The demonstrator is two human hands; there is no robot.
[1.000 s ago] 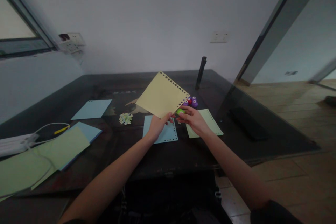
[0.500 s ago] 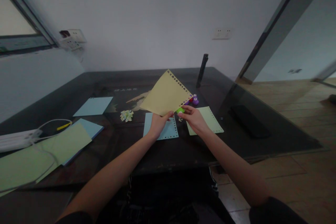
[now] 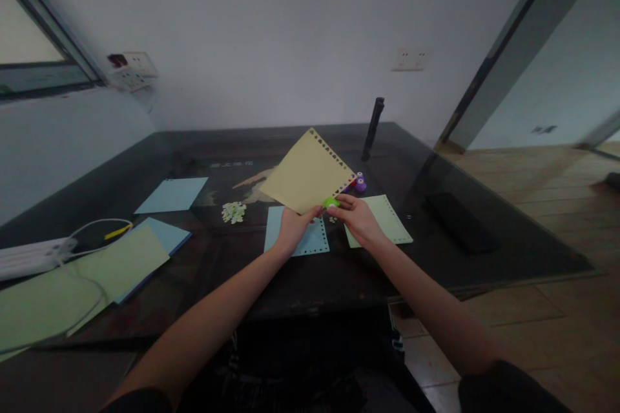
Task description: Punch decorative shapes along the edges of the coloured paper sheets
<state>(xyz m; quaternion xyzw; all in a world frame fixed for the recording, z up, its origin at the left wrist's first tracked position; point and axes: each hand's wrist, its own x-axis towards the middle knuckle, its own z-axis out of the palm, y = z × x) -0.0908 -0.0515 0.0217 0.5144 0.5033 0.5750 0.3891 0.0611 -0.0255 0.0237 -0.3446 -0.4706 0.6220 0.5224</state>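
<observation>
A yellow sheet of paper (image 3: pixel 307 171) is raised above the table, with small punched shapes along its upper right and lower right edges. My left hand (image 3: pixel 294 227) pinches its lower corner. My right hand (image 3: pixel 359 216) is closed around a small green craft punch (image 3: pixel 331 203), which sits at the sheet's lower right edge. Whether paper lies inside the punch's slot I cannot tell. Below the hands lies a blue sheet (image 3: pixel 310 242) with holes along its edges. A pale green punched sheet (image 3: pixel 387 219) lies by my right hand. Purple punches (image 3: pixel 360 183) stand partly hidden behind the yellow sheet.
A pile of paper cutouts (image 3: pixel 234 212) lies left of my hands. Further left are another blue sheet (image 3: pixel 172 195), stacked green paper (image 3: pixel 121 264) and a white power strip (image 3: pixel 33 258) with its cable. A black upright object (image 3: pixel 372 129) stands behind; a dark case (image 3: pixel 460 222) lies right.
The green punch has shifted slightly left along the sheet's lower edge, nearer my left hand, and shows more fully. The yellow sheet has moved only slightly.
</observation>
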